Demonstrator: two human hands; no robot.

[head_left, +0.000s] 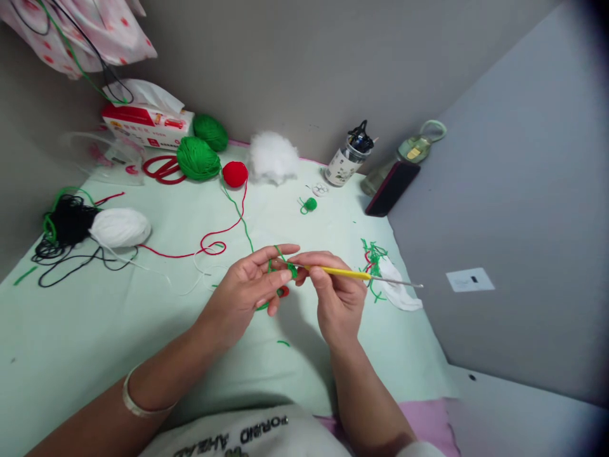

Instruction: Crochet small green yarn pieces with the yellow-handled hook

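Observation:
A small piece of green crochet work (292, 271) is pinched between the thumb and fingers of my left hand (254, 279). Green yarn loops over that hand's raised index finger, and a bit of red shows beneath the work. My right hand (340, 295) grips a crochet hook (347, 273) with a yellow handle and metal ends. One tip of the hook meets the green work; the other points out to the right. Fingers hide most of the stitches. From my left hand the green strand runs back toward a green yarn ball (198, 158).
At the back stand a tissue box (147, 127), red-handled scissors (164, 169), a red yarn ball (235, 174), white stuffing (273, 157), a pen cup (346, 162) and a phone (392, 188). White yarn (121, 227) lies left, yarn scraps (375, 260) right. Grey partitions enclose the table.

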